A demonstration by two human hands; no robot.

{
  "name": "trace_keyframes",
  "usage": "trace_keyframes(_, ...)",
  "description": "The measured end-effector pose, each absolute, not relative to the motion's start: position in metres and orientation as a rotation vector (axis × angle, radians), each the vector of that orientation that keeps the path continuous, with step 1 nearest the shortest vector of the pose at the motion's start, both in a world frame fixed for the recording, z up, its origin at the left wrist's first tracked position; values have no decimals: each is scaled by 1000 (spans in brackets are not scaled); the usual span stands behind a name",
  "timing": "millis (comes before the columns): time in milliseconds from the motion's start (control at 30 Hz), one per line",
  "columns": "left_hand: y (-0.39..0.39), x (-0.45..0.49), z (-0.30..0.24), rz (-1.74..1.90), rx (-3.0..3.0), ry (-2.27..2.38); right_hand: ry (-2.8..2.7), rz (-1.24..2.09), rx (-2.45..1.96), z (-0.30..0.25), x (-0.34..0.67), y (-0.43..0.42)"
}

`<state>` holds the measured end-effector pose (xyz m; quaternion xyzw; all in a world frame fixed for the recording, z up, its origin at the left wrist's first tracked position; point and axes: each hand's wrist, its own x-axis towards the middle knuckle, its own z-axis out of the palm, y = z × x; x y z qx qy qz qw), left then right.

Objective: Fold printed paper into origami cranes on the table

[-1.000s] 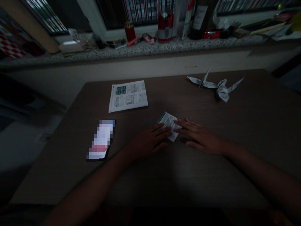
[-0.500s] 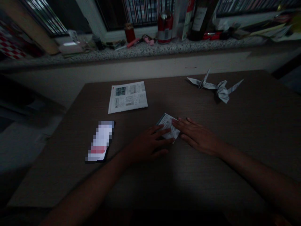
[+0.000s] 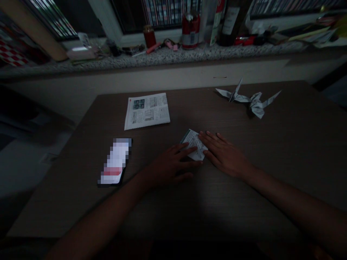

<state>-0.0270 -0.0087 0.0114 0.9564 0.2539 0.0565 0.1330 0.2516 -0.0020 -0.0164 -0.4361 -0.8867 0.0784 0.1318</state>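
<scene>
A small folded piece of printed paper (image 3: 199,153) lies flat on the brown table, one corner pointing away from me. My left hand (image 3: 173,162) rests on its left and near side with the fingers spread, covering part of it. From the right, my right hand (image 3: 225,151) lies flat with outstretched fingers, its fingertips on the paper's right edge. Neither hand grips anything. Two folded paper cranes (image 3: 257,104) stand near the table's far right edge, touching or nearly so.
A folded newspaper sheet (image 3: 148,111) lies at the back left. Closer to me is a phone (image 3: 115,162) with a lit, blurred screen. Behind the table, a granite windowsill (image 3: 168,59) carries a red can (image 3: 190,30), a dark bottle (image 3: 230,23), a small jar (image 3: 149,36) and clutter.
My right hand has shifted slightly at the paper's right edge, its thumb now closer to the paper's right corner. My left hand stays almost in place.
</scene>
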Motion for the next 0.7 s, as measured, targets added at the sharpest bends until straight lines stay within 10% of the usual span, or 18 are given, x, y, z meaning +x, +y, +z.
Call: trace_keyframes(700,-9,-27,12,181,2750,726,-2691,250,-1115,-16,256,-4)
